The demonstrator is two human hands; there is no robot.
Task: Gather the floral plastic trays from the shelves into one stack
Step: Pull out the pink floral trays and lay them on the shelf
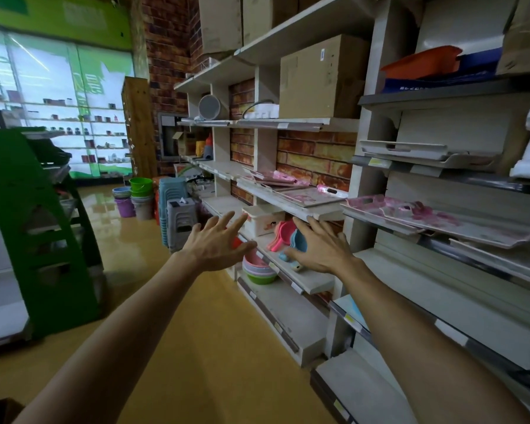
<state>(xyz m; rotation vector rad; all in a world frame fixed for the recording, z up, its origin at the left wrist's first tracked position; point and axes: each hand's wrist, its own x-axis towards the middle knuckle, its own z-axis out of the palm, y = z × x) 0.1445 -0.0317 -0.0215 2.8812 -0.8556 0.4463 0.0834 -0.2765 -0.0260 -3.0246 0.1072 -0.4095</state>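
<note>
Shop shelves (291, 206), glossy floral trays (441, 218)

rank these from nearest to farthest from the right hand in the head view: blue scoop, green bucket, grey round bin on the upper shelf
1. Blue scoop, on the shelf right by the right hand.
2. Green bucket, on the floor down the aisle, to the left.
3. Grey round bin, high on the far upper shelf.

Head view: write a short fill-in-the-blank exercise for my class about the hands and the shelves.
1. Both hands, left and right, hold ____.
2. The floral trays are patterned in ____.
3. The wall behind the shelves looks like ____.
4. The stacked bowls sit ____ the left hand.

Answers: nothing; pink; brick; below
</note>
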